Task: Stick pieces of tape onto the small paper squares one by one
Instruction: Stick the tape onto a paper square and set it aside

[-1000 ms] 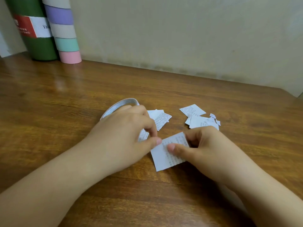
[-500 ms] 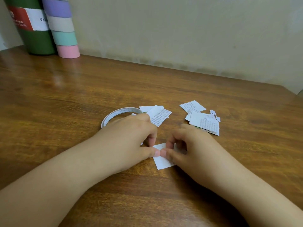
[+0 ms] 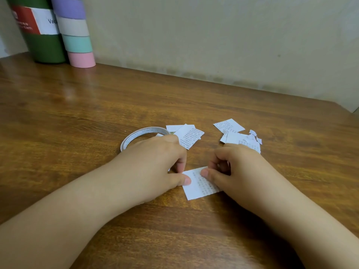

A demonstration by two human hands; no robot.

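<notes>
A small printed paper square (image 3: 198, 188) lies flat on the wooden table (image 3: 194, 101) near the front. My left hand (image 3: 155, 164) presses its thumb on the square's left edge. My right hand (image 3: 237, 167) pins the square's right part, thumb on top and fingers curled. No piece of tape shows clearly between the fingers. A thin white tape roll (image 3: 141, 134) lies flat just behind my left hand, partly hidden by it. More printed squares sit behind: a small pile (image 3: 187, 135) by the roll and another pile (image 3: 239, 135) behind my right hand.
A green cylinder with a red and white label (image 3: 38, 32) and a stack of pastel tape rolls (image 3: 76, 33) stand at the back left against the wall. The table's right edge runs near the far right corner.
My thumbs, touching half a second ago, have spread apart over the square, so more of the paper shows. The camera view has dipped slightly.
</notes>
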